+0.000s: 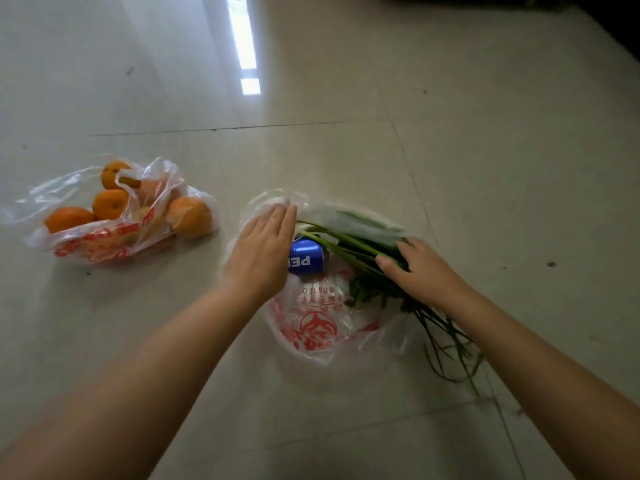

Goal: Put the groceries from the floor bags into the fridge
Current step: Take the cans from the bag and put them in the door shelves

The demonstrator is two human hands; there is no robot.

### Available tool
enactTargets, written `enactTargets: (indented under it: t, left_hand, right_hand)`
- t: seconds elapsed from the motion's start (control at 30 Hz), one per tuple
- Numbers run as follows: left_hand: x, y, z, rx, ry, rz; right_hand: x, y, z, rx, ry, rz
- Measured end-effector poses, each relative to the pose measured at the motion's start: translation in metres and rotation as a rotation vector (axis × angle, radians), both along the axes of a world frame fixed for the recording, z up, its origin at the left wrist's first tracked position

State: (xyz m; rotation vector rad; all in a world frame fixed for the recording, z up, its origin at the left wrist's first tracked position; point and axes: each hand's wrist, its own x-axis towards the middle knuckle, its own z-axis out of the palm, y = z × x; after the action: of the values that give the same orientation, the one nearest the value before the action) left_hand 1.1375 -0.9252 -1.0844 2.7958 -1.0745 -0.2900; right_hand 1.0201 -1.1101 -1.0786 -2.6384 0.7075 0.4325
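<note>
A clear plastic bag with red print [318,327] lies open on the floor in front of me. Inside it are a blue Pepsi can [306,256] on its side and a bunch of green leafy stalks [349,242] that sticks out of the bag at the lower right. My left hand [261,249] lies flat with straight fingers on the bag's left edge, just left of the can. My right hand [420,268] rests over the green stalks with its fingers curled down around them. To the left lies a second printed bag [104,240] holding several oranges [188,216].
Pale glossy floor tiles [346,98] stretch all around, with a bright window reflection [244,36] at the top. A dark piece of furniture or a dark edge [609,26] fills the top right corner. The fridge is not in view.
</note>
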Motion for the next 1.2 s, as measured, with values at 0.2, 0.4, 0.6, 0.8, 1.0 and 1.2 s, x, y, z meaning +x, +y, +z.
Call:
enactTargets:
  t: [0.2,0.4,0.6,0.8,1.0,1.2]
  left_hand:
    - [-0.003,-0.008,0.014,-0.057,-0.028,-0.054]
    - [-0.006,-0.004,0.016,0.09,-0.057,-0.167]
    - [-0.006,-0.01,0.029,0.154,-0.074,-0.215]
    - [-0.007,-0.006,0.031,0.154,-0.025,-0.161]
    - [-0.007,-0.005,0.029,0.161,0.014,-0.174]
    - [-0.01,-0.001,0.021,0.195,0.068,-0.156]
  right_hand:
    - [-0.014,0.001,-0.006,-0.186,-0.043,0.245]
    - [0.003,-0.017,-0.015,-0.096,0.061,0.012]
    - [0.013,-0.016,-0.026,-0.166,0.158,-0.013]
    - [0.01,0.002,-0.006,-0.161,0.016,-0.006]
    - [0.003,0.048,0.002,0.299,0.162,0.143]
    - [-0.003,0.038,-0.006,0.242,0.205,0.236]
